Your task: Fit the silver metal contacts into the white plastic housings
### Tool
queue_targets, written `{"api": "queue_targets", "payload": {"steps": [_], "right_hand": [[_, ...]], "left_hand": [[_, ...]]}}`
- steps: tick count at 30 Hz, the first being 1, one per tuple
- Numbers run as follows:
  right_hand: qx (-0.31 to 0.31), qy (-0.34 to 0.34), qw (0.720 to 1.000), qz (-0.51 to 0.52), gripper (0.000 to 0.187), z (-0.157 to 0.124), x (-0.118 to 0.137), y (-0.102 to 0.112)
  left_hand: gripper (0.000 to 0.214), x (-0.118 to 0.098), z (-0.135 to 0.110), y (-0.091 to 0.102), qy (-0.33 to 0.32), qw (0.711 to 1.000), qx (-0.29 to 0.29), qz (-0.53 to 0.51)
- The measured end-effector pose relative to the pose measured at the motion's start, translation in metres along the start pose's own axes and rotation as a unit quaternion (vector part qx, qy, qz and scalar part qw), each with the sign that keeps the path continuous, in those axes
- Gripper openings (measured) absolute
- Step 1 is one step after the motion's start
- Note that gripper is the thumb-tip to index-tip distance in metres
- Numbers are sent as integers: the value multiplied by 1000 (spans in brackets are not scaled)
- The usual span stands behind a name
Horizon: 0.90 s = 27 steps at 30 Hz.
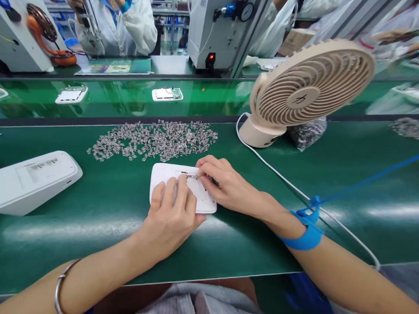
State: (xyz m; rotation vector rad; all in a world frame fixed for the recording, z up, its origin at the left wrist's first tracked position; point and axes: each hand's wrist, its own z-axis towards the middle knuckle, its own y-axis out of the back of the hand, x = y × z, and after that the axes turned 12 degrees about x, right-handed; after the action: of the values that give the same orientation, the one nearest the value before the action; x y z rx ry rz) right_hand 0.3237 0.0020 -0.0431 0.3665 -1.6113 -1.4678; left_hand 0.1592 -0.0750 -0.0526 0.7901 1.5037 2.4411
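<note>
White casing (pixel 201 194) is held on the worktop (pixel 110 198) under the curved fingers of the left hand (pixel 173 214), presumably for steadiness, while just beside them those of the right hand (pixel 231 184) are pinched narrow, on what cannot be told.

White casing (pixel 202 195) — rounded corners, lying on green tabletop (pixel 114 198).

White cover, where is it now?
Head view, centre: the white cover lies on the green table under the left hand, the right hand at its right side, on the near side of the pile of small parts.
</note>
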Motion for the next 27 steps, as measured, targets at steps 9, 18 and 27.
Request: {"api": "queue_targets", "payload": {"steps": [9,18,27], "right_hand": [[82,0,994,-65,20,4,4,11],[47,-5,995,-89,19,4,7,6],[2,3,989,148,22,-12,-7,16]], "left_hand": [[57,-3,-1,3,-8,999,32,-7],[62,-3,2,10,-7,997,70,24],[58,-5,3,12,12,997,79,7]]}}
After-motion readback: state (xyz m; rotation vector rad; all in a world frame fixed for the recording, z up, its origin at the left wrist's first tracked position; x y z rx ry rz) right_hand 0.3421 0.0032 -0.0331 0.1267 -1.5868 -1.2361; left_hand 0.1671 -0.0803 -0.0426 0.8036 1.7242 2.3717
